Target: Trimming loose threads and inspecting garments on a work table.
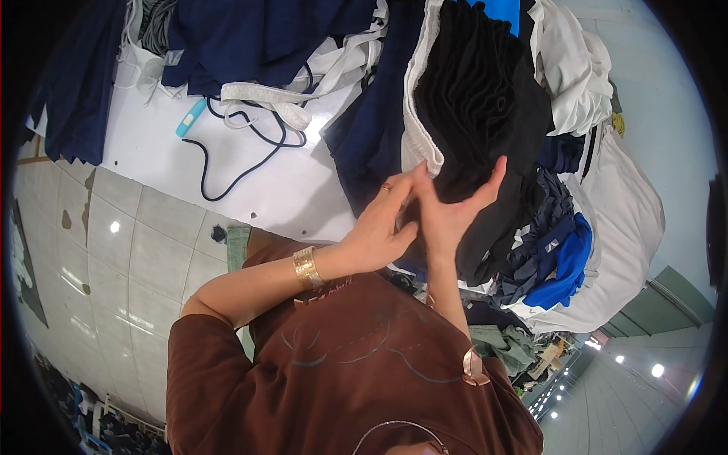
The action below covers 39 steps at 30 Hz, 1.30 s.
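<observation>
white band (413, 129) is straight ahead of me, long axis running away along the left side of the black cloth pile (474, 91), near end right at my fingertips. left hand (383, 227) and right hand (447, 216) overlap there, both about equally near; right is spread wide, thumb and fingers well apart, left is loosely curved, can't tell if its fingertips have hold of the band.
</observation>
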Each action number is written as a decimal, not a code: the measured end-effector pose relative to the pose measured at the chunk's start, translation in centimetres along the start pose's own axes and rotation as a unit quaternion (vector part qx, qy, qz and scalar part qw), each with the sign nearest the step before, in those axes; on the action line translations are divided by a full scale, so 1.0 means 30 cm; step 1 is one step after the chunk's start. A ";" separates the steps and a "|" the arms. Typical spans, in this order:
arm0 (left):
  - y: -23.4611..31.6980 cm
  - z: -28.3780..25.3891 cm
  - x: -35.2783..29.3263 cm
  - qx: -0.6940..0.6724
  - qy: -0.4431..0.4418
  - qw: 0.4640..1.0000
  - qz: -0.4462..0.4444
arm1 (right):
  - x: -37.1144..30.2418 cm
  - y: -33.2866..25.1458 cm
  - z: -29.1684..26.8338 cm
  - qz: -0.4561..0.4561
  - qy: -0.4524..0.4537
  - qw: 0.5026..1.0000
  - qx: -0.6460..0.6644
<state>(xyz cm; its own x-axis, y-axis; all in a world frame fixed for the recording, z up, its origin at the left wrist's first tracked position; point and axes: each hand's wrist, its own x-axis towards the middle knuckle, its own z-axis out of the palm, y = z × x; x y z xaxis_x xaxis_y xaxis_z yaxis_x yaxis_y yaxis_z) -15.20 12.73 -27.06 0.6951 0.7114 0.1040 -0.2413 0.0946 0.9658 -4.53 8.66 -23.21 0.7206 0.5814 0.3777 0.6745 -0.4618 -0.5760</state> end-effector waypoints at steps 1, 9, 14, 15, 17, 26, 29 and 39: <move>-0.011 -0.020 -0.006 0.025 -0.073 0.997 0.004 | 0.022 0.012 -0.008 0.030 0.000 0.999 0.020; -0.066 -0.016 -0.038 -0.098 0.183 0.949 -0.238 | 0.091 0.092 -0.036 0.065 0.026 0.993 0.099; -0.038 -0.009 -0.029 -0.004 0.081 0.976 -0.202 | 0.031 0.077 -0.013 0.021 0.052 0.998 0.041; -0.032 -0.003 -0.031 -0.005 0.073 0.984 -0.161 | 0.000 0.075 -0.009 -0.048 0.040 0.998 -0.025; -0.031 -0.006 -0.021 0.008 0.050 0.989 -0.143 | -0.065 0.104 0.013 -0.163 0.024 0.982 -0.094; -0.054 -0.024 -0.044 -0.081 0.149 0.961 -0.217 | 0.044 0.138 0.003 0.018 0.083 0.995 0.047; -0.078 -0.024 -0.058 -0.143 0.107 0.940 -0.291 | 0.073 0.164 -0.023 0.051 0.084 0.993 0.071; -0.067 0.025 -0.013 -0.061 -0.003 0.971 -0.232 | -0.084 0.179 0.031 -0.188 0.025 0.981 -0.035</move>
<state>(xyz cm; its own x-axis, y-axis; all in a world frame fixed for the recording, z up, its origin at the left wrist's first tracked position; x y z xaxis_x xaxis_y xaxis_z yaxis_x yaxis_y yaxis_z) -14.47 11.73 -28.87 0.7518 0.5682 -0.3348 0.0210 0.4868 0.8733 -2.87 5.35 -27.94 0.4239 0.6873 0.5898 0.9025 -0.2657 -0.3390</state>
